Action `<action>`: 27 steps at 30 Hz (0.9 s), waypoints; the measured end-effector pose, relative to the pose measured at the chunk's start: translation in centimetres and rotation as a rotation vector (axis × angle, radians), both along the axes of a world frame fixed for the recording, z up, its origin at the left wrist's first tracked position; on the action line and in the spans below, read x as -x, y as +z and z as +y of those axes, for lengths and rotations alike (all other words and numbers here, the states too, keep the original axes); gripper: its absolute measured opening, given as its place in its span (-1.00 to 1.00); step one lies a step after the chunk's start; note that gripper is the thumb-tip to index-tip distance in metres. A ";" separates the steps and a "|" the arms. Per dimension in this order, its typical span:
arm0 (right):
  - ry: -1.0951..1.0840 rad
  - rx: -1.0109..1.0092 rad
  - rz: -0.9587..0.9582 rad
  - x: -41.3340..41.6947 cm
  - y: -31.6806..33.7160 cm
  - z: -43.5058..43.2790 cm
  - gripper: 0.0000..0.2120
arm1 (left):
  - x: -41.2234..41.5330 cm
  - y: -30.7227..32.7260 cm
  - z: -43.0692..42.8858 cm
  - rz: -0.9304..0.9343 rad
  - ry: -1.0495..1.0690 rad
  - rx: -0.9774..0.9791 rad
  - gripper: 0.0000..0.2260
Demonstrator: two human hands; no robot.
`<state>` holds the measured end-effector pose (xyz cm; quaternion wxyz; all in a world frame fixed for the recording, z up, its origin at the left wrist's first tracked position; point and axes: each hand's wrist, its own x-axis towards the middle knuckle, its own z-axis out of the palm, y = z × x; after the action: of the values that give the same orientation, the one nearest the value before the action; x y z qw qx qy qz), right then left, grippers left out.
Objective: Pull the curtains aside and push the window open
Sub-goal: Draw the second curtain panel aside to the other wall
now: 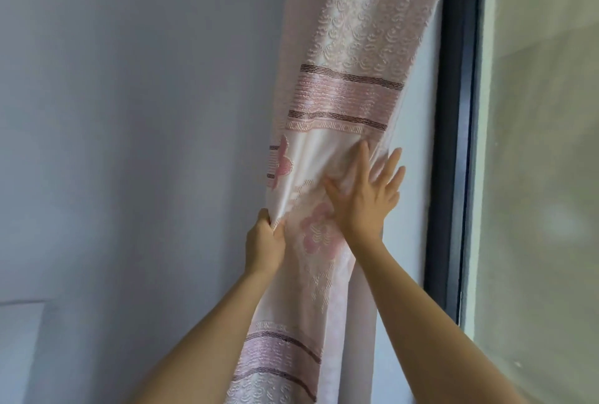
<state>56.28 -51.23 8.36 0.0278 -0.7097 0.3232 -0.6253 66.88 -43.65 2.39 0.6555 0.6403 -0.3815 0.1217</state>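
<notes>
A pale pink curtain [350, 57] with pink bands and flower patterns hangs bunched in a narrow column against the wall, left of the window. My left hand [264, 241] is shut on its left edge, pinching a fold of cloth. My right hand [366, 193] lies flat on the curtain's right side with fingers spread, pressing the fabric. The window's dark frame [453, 144] runs down just right of the curtain, and its glass pane [544, 177] fills the right side. The window looks closed.
A plain grey-white wall [129, 112] fills the left half. A pale rectangular panel [19, 348] shows at the lower left. A strip of white wall [418, 177] lies between curtain and frame.
</notes>
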 end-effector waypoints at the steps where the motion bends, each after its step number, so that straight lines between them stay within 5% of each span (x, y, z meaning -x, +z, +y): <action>1: 0.004 0.018 0.007 -0.8 0.1 -0.4 -0.26 | -1.0 0.2 -0.5 -0.011 -0.019 0.001 -0.91; 7: 0.023 0.198 0.021 -7.9 0.3 -1.8 -0.29 | -7.6 0.6 -3.3 -0.056 -0.076 0.017 -0.92; 13: 0.178 0.092 0.055 -14.6 0.5 -4.7 -0.31 | -14.8 0.7 -6.1 -0.053 -0.077 0.023 -0.91; 27: 0.061 0.147 0.256 -27.2 1.8 -17.9 -0.29 | -27.6 0.8 -18.2 0.011 -0.032 -0.001 -0.87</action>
<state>83.51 -69.12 10.18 -0.0466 -0.7933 0.2560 -0.5505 94.52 -61.87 3.14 0.6592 0.6351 -0.3879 0.1073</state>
